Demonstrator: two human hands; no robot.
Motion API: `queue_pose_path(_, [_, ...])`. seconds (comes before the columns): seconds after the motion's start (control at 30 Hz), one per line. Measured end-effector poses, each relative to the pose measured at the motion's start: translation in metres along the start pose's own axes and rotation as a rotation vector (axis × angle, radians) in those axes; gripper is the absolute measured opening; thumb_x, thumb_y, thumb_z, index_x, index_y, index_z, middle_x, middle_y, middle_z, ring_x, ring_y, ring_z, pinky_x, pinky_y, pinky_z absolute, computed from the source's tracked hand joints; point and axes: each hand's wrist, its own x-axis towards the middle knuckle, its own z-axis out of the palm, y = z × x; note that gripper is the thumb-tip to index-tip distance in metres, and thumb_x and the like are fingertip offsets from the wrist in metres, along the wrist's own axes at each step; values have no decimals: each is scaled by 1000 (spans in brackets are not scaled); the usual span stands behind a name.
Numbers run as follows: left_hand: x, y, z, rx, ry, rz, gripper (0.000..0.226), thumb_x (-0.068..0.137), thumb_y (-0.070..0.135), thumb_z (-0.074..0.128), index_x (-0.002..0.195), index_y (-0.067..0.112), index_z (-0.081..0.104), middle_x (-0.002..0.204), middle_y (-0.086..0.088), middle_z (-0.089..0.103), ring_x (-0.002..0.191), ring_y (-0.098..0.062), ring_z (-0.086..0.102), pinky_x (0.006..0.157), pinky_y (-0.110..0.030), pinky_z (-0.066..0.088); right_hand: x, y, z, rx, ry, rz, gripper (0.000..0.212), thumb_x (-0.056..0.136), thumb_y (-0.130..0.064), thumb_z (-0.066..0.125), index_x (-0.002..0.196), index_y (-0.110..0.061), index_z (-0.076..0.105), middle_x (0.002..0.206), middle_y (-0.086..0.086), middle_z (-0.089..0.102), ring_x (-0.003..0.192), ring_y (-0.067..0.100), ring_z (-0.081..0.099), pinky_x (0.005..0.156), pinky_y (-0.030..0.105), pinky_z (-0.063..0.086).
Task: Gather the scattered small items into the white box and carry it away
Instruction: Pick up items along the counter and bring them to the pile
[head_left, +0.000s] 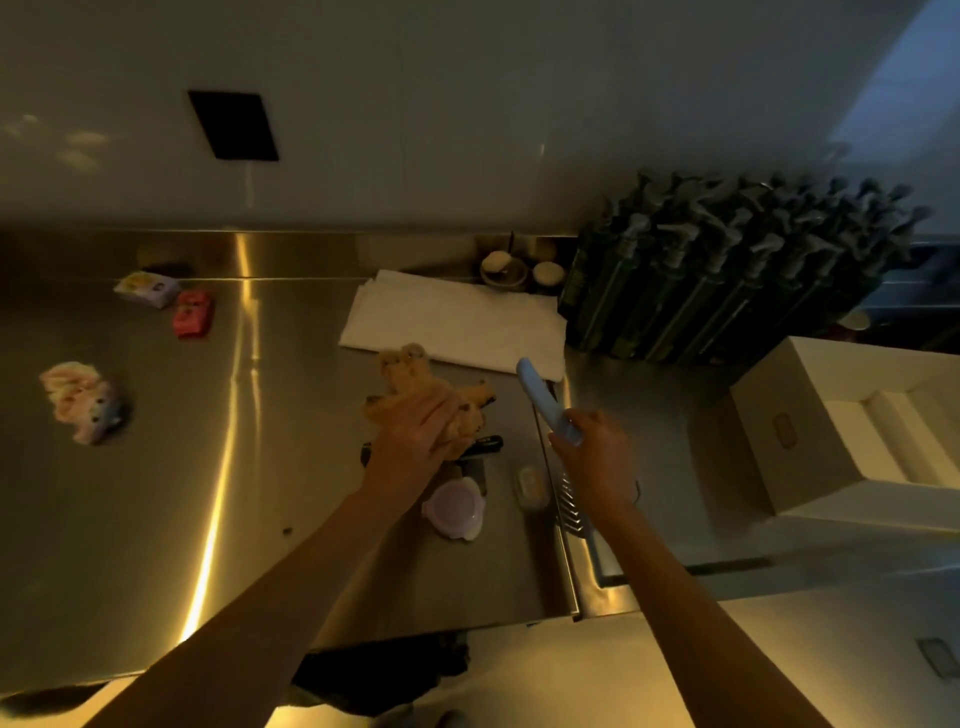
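Left hand (421, 431) grip holds tan plush toy (405, 371) over worktop (260, 493). Right hand (597, 457) grip holds light-blue comb (540, 397). White box (852, 426) far right.

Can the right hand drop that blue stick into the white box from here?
Probably yes. The right hand grips the blue stick, and the white box stands open-topped to its right, with only bare counter between them.
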Motion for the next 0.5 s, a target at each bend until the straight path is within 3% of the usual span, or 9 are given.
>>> queue_pose_path(0.17, [-5,-11,29,45,-65,39,55,95,43,44,113,-5,64,116,-19,63,117,-24,47,109,-25,27,17,9,17,21,-94,117,30,88,-31,59,114,-17,62,111,7,60,103,26,54,90,45,45])
queue_pose_path(0.33, [-11,-14,45,81,-126,61,44,82,32,57,111,0,66,115,-18,64,116,-25,44,104,-33,29,22,17,33,-2,-82,90,19,89,-27,60,98,-11,68,93,9,65,83,22,62,82,41,49])
queue_pose_path(0.5, [-11,-12,53,99,-196,7,46,82,36,58,115,5,63,121,-15,60,119,-27,45,104,-40,33,22,14,36,-127,-138,82,24,87,-29,59,105,-14,66,96,7,61,86,21,57,80,37,46])
